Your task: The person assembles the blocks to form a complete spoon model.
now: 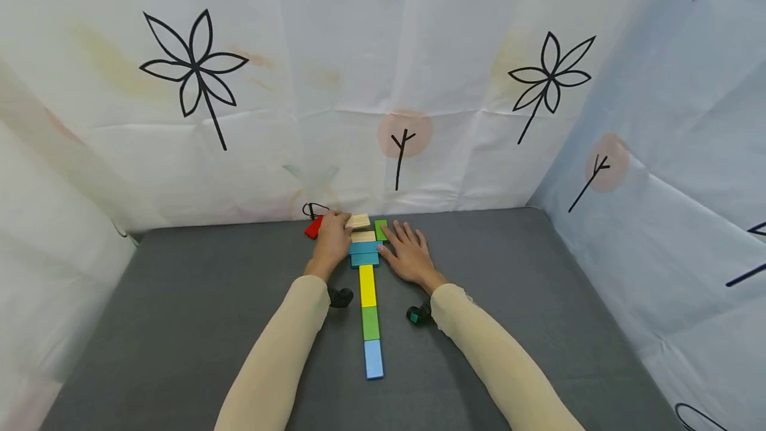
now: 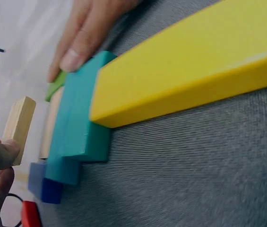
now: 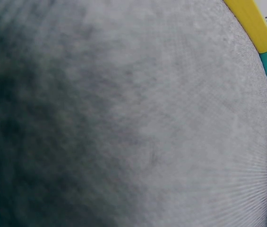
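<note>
My left hand (image 1: 331,241) pinches a plain wooden block (image 2: 21,124) between thumb and fingers, raised above the row's far end. Below it lies a second plain wooden block (image 1: 363,237), against two teal blocks (image 1: 365,260) set crosswise. Fingers spread, my right hand (image 1: 413,259) rests at the right of these, touching a green block (image 1: 381,224) and the teal end. A dark blue block (image 2: 44,183) shows by the teal ones in the left wrist view; my left hand hides it from the head view. Just left of that hand lies a red block (image 1: 313,227).
Toward me from the teal blocks runs a line of a yellow block (image 1: 368,286), a green block (image 1: 370,322) and a light blue block (image 1: 374,358). They lie on a grey cloth surface (image 1: 209,324). A printed white curtain (image 1: 335,85) stands behind.
</note>
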Available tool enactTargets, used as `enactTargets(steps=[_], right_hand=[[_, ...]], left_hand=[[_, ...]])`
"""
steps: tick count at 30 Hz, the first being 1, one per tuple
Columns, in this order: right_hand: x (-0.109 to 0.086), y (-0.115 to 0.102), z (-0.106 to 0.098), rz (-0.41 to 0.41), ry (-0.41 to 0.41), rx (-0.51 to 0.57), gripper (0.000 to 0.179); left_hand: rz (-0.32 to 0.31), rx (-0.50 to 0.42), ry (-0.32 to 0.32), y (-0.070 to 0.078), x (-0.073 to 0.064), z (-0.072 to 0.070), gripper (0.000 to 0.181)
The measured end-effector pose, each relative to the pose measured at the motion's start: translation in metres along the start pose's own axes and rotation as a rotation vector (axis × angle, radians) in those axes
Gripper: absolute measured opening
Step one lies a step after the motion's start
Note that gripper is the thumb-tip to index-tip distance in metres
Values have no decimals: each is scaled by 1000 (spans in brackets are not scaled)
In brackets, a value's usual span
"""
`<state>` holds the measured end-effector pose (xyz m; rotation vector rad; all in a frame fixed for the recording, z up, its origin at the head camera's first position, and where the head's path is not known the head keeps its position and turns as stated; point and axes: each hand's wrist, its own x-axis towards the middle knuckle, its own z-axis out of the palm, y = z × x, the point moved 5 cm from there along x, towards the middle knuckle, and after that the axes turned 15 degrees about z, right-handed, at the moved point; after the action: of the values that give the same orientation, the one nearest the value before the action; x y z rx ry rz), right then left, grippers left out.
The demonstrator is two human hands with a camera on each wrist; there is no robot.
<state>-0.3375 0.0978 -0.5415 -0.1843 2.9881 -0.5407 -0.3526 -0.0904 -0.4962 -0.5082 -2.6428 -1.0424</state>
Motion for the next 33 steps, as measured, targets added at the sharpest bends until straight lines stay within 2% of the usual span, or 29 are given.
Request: enactTargets(steps=[4, 11, 17, 21, 29, 33], right_hand=[[0, -1, 1, 1, -5, 5, 64], [0, -3, 1, 6, -9, -1, 64], [1, -4, 1, 3, -3, -8, 64], [-1, -5, 0, -8, 15, 7, 63], [1, -2, 2, 7, 8, -5, 63], [1, -1, 2, 12, 9, -2, 63]], left_hand=[[-17, 33, -18, -1, 3, 8, 35], [10, 44, 14, -2, 5, 13, 33], [-13, 46, -13, -4, 5, 15, 32], [-9, 81, -53, -5, 7, 17, 33], [32, 255, -183, -1, 8, 22, 37], [71, 320, -207, 1, 7, 25, 34]])
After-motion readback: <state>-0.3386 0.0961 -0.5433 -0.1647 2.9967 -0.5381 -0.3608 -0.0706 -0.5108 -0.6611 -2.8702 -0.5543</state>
